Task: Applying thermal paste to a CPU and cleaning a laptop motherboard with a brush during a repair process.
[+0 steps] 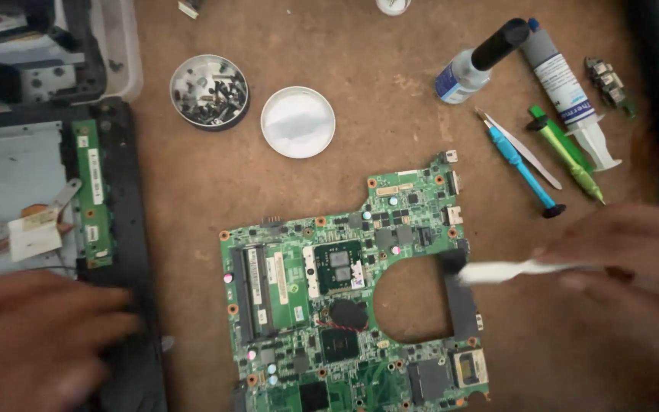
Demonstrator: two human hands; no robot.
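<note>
Ref. landmark: green motherboard (345, 305), lying flat on the brown bench (192, 214), component side up, w/ a round cutout toward its right half.

Left hand (36, 339): near edge of view, left of the motherboard and well apart from it. Blurred. Rests palm down w/ fingers spread flat on the black laptop base (127, 252); holds nothing.

Right hand (634, 275): right of the motherboard, also blurred. Fingers closed round a white brush-like tool (512, 269). Tool lies approx. horizontal; its dark tip meets the motherboard at the right rim of the cutout.

Laptop base: left of the motherboard, clear of it. Carries a narrow green daughterboard (89, 191) running lengthwise, and a white patch w/ a metal tab further left.

Beyond the motherboard, upper left: round tin of screws (210, 91), w/ a white lid (297, 122) just beside it, on the motherboard side.

Beyond the motherboard, upper right: blue-handled tool (520, 164), metal tweezers (532, 162) just beside it, green-handled tool (570, 156). Further out: grey syringe of paste (566, 91), small bottle w/ black cap (478, 61), small green circuit part (609, 82) at far right.

Far upper left of the motherboard: clear plastic bin (120, 46) w/ dark parts inside; contents cannot be told.
</note>
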